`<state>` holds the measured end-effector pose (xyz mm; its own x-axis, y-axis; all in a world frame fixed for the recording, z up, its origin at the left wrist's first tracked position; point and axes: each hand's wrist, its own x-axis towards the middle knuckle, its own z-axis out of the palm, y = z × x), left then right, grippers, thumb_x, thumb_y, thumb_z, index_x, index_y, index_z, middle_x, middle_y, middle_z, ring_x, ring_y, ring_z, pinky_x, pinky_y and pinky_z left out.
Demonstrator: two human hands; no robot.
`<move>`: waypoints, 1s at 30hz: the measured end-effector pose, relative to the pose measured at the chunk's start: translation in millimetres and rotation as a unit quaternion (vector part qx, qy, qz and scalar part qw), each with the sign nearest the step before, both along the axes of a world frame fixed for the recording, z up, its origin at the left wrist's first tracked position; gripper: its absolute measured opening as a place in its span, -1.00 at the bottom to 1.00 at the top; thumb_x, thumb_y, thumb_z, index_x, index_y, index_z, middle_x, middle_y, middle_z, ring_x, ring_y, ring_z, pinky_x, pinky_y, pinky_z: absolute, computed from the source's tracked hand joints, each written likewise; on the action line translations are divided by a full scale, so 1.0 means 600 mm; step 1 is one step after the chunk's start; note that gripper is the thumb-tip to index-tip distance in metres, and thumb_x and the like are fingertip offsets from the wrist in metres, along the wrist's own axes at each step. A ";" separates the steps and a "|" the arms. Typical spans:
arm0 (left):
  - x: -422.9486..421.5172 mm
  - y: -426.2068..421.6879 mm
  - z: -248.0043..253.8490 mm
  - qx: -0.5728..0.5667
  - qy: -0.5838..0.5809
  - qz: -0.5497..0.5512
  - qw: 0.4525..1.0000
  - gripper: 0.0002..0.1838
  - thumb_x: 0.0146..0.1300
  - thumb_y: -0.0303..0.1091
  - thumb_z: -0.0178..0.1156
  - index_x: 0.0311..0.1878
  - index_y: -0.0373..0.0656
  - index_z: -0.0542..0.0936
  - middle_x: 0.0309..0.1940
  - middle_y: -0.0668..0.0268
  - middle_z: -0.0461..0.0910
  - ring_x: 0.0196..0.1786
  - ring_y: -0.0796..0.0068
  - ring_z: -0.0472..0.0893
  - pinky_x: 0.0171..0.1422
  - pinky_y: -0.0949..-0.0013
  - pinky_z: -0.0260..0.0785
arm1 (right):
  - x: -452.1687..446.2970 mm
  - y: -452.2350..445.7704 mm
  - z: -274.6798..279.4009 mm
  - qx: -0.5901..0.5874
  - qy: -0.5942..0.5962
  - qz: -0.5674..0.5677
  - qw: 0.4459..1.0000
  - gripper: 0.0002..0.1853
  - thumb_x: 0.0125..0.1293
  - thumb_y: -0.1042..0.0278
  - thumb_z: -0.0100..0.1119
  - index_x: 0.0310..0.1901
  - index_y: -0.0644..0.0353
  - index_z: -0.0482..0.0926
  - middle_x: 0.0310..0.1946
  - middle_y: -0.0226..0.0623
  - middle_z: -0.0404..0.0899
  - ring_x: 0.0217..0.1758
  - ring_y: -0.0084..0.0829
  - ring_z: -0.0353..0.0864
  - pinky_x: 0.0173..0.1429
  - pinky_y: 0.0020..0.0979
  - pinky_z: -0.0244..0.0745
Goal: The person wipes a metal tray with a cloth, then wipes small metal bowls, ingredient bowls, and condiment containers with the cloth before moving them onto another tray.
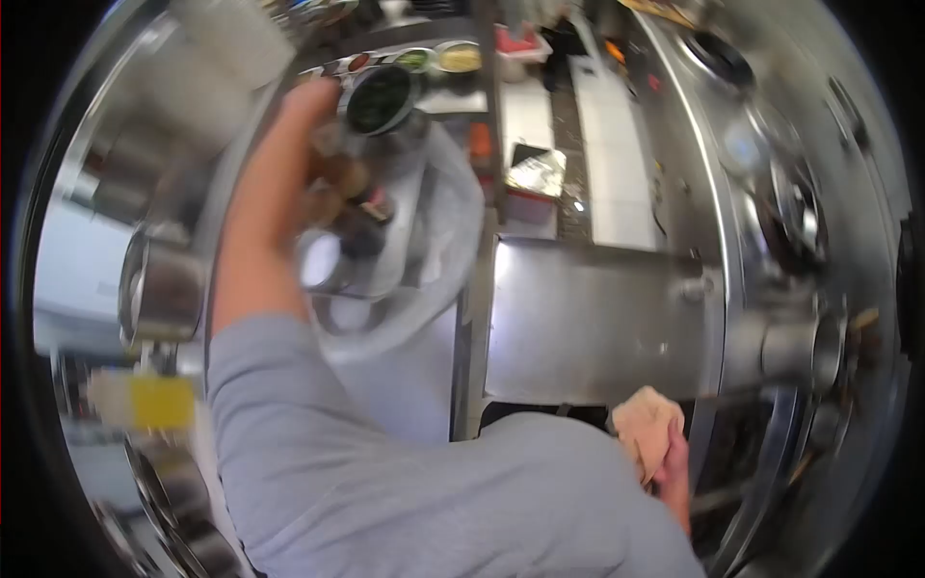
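Observation:
My left arm reaches far forward, and my left hand (pixel 321 104) is at the left side of a metal container (pixel 409 127) with dark green contents. Motion blur hides its fingers, so I cannot tell whether they grip the container. Below it, blurred brown and dark items sit among clear plastic (pixel 462 207) and a metal tray. At the lower right, close to my body, my right hand (pixel 672 460) is closed around a crumpled beige cloth (pixel 646 419).
Small containers of chopped food (pixel 458 58) line the back. A foil-covered item (pixel 537 171) stands beyond the steel counter (pixel 597 318). Metal pots (pixel 802 352) and pans (pixel 785 217) are on the right; another pot (pixel 164 289) is at left.

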<state>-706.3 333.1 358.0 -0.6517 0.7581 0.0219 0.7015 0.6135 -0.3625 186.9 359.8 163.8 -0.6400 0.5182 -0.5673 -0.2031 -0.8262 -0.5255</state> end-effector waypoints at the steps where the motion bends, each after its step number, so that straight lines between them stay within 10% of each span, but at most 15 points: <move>1: -0.068 -0.004 -0.036 -0.006 -0.082 0.034 0.996 -0.68 0.38 -0.22 0.11 0.00 -0.13 0.76 0.03 0.03 0.75 0.08 0.03 0.73 0.11 -0.02 0.57 | 0.013 -0.017 -0.013 -0.013 -0.016 -0.033 0.999 -0.18 0.58 -0.24 -0.01 0.59 0.23 0.13 0.52 0.00 0.33 0.54 0.02 0.38 0.59 0.05 0.33; 3: -0.134 -0.018 -0.089 0.103 -0.298 0.121 0.941 -0.61 0.40 -0.18 0.07 0.13 -0.16 0.69 0.07 0.01 0.70 0.08 0.01 0.67 0.15 -0.08 0.50 | -0.002 -0.032 0.011 -0.040 -0.017 -0.047 0.998 -0.21 0.59 -0.20 0.02 0.57 0.26 0.17 0.49 0.00 0.37 0.52 0.00 0.41 0.59 0.02 0.34; 5: -0.116 -0.040 -0.117 0.362 -0.526 0.220 0.738 -0.52 0.38 -0.16 0.08 0.28 -0.17 0.60 0.03 0.05 0.64 0.10 0.04 0.61 0.18 -0.17 0.46 | 0.034 -0.043 -0.024 -0.070 -0.053 -0.098 0.991 -0.34 0.62 -0.07 0.03 0.49 0.31 0.30 0.35 0.02 0.53 0.37 -0.05 0.59 0.48 0.02 0.49; 10: -0.041 -0.009 -0.092 0.355 -0.504 0.327 0.716 -0.55 0.46 -0.08 0.04 0.25 -0.14 0.59 0.17 0.13 0.61 0.25 0.07 0.56 0.28 -0.17 0.44 | 0.008 -0.051 0.018 -0.075 -0.077 -0.138 0.985 -0.32 0.63 -0.11 -0.01 0.51 0.29 0.28 0.36 0.06 0.52 0.32 0.02 0.62 0.37 0.03 0.58; 18: -0.327 -0.083 -0.241 0.307 -0.368 0.193 0.856 -0.28 -0.21 -0.60 0.51 0.18 -0.02 0.74 0.11 0.10 0.74 0.22 0.10 0.70 0.31 0.21 0.56 | 0.020 -0.045 -0.003 -0.015 -0.060 -0.066 0.996 -0.15 0.58 -0.29 -0.05 0.62 0.21 0.08 0.51 0.03 0.33 0.51 0.10 0.40 0.52 0.15 0.40; 25: -0.150 -0.038 -0.092 -0.026 -0.112 0.059 0.992 -0.57 0.16 -0.54 0.27 0.15 -0.17 0.72 0.15 -0.02 0.71 0.24 -0.01 0.68 0.32 0.05 0.51 | 0.005 -0.048 0.017 -0.007 -0.049 -0.055 0.997 -0.18 0.60 -0.25 -0.05 0.61 0.22 0.10 0.51 0.02 0.33 0.54 0.02 0.39 0.57 0.07 0.36; 30: -0.159 -0.021 -0.044 0.093 -0.122 -0.091 0.984 -0.42 0.38 -0.22 0.15 0.40 -0.30 0.50 0.20 -0.22 0.60 0.29 -0.22 0.58 0.34 -0.01 0.46 | 0.046 -0.047 -0.037 -0.079 -0.061 -0.119 0.988 -0.38 0.65 0.03 0.02 0.52 0.29 0.26 0.41 -0.01 0.46 0.45 -0.11 0.51 0.55 -0.02 0.40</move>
